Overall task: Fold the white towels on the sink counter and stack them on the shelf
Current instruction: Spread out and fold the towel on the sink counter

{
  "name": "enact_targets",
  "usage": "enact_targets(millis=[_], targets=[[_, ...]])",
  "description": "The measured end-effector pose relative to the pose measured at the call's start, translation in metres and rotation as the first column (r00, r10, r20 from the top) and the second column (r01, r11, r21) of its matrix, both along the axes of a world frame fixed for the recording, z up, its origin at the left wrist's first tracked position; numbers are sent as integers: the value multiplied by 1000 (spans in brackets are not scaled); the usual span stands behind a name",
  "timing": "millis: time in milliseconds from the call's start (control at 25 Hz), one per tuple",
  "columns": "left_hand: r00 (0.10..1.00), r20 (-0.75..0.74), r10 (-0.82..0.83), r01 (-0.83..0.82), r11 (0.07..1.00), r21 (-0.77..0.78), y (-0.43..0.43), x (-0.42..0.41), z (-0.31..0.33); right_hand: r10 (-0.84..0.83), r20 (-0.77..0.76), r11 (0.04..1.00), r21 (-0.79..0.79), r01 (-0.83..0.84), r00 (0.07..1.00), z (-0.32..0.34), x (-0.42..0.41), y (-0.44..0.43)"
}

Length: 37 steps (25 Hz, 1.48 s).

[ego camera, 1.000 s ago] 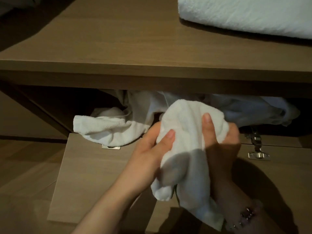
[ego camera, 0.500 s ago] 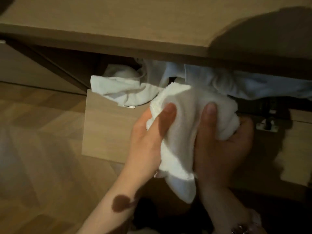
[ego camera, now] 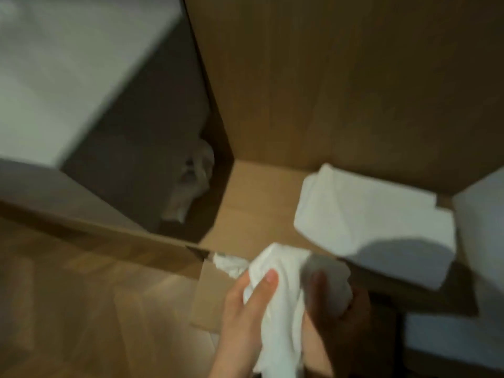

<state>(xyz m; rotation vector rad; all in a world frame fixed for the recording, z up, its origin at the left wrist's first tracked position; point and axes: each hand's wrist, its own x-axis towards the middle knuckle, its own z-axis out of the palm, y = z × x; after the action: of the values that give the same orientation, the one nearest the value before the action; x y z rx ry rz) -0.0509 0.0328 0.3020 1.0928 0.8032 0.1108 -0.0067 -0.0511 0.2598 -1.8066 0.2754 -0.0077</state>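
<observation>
White towel (ego camera: 281, 296) now up by the shelf (ego camera: 259, 200), lower centre, my left hand (ego camera: 245, 304) and right hand (ego camera: 338, 317) tight round it.

A domestic room, judging by the wooden shelf (ego camera: 259, 203), folded white towels (ego camera: 368, 214) and parquet floor (ego camera: 81, 296).

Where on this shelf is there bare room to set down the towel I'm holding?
Bare wood on the shelf, between its left edge and the folded towel, just beyond the held towel. The right is crowded: folded towel, then another white pile.
</observation>
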Motion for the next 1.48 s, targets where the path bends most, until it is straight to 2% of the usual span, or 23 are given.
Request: enact_targets(millis=[40,120,200,320,400,480,520,640,960,1280,1480], targets=[[1000,10,10,-10,1000,-9,4,3,34,53,-42,998,44,-51,998,39,6,3],[998,63,28,-27,1000,-11,9,1,75,6,-64,997,77,-1,998,99,7,9],[990,144,-8,-5,996,90,13,-4,139,-19,-39,993,120,24,999,176,2,22],[986,154,65,-98,971,218,26,-6,210,50,78,977,201,-64,996,245,-3,38],[984,154,91,-123,970,210,39,-8,248,81,163,962,245,-119,983,282,-6,45],[973,222,58,-122,951,284,47,-15,279,132,246,951,242,-193,960,309,-10,56],[968,229,99,-162,948,274,53,-17,289,156,274,943,246,-226,949,318,-11,61],[945,259,201,-268,928,259,68,-25,303,206,318,924,247,-291,925,336,-12,82],[913,321,253,-356,878,320,127,-42,317,302,321,896,227,-382,898,355,-22,141],[930,311,195,-307,878,368,255,-54,311,280,256,907,245,-342,925,341,-35,270],[948,274,160,-245,919,310,353,-56,305,204,204,949,199,-244,957,334,-46,363]])
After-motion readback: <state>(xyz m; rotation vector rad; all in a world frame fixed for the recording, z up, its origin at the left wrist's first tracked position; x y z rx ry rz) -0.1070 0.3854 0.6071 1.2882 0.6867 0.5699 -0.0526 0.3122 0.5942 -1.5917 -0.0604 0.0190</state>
